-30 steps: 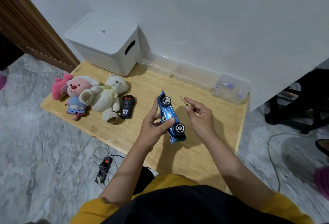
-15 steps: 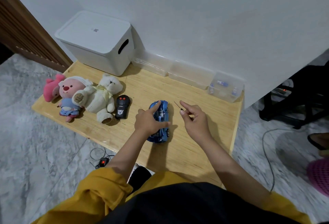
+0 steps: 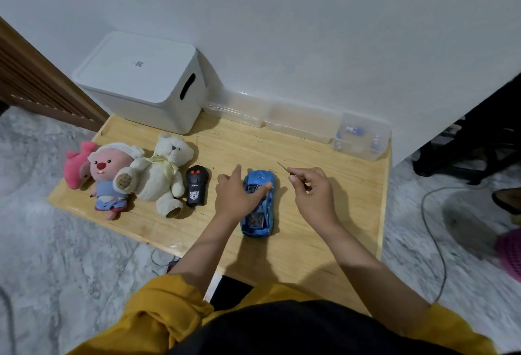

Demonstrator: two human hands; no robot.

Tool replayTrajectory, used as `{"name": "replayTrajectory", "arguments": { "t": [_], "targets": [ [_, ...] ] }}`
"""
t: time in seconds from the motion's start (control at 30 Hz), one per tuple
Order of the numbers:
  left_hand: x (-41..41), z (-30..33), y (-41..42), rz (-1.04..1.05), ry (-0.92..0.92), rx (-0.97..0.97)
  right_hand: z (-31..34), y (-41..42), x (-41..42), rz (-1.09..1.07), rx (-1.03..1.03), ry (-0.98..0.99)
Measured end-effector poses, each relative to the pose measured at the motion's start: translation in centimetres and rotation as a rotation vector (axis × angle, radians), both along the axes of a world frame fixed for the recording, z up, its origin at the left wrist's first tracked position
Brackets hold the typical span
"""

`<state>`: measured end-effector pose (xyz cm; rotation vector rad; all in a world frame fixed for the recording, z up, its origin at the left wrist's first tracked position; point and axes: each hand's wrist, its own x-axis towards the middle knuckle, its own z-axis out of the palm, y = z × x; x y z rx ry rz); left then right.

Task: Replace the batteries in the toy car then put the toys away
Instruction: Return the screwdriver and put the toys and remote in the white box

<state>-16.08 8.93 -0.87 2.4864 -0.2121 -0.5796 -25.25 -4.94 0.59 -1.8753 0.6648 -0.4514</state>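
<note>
While the glossy blue toy car (image 3: 258, 203) stands on its wheels near the middle of the pale wooden table (image 3: 315, 244), the left hand (image 3: 239, 196) rests loosely spread on its roof, thumb across the windscreen. Just right of the car, the right hand (image 3: 313, 194) pinches a thin metal screwdriver (image 3: 285, 168). Farther left lie a black remote (image 3: 196, 185) and plush toys (image 3: 135, 174). A boxy white bin (image 3: 143, 81) fills the far left corner.
</note>
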Motion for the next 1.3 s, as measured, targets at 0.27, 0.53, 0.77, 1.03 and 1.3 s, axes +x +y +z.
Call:
{"name": "replayTrajectory", "arguments": {
  "t": [0.27, 0.53, 0.77, 1.03, 1.3],
  "targets": [
    [8.0, 1.6, 0.3, 0.015, -0.249, -0.069, 1.1, 1.1, 6.3, -0.065, -0.037, -0.019],
    [18.4, 1.5, -2.0, -0.133, -0.381, 0.051, 0.6, 1.7, 14.4, -0.137, -0.006, -0.029],
    [23.3, 0.7, -3.5, -0.349, -0.34, 0.038, 0.0, 2.2, 20.0, -0.256, 0.315, 0.168],
    [24.9, -0.3, -3.1, -0.515, -0.305, -0.028, -0.7, 2.5, 23.5, -0.513, 0.644, 0.174],
    [25.4, -0.6, -3.3, -0.562, -0.423, 0.105, 0.8, 2.4, 23.7, -0.544, 0.753, 0.098]
  ]
}}
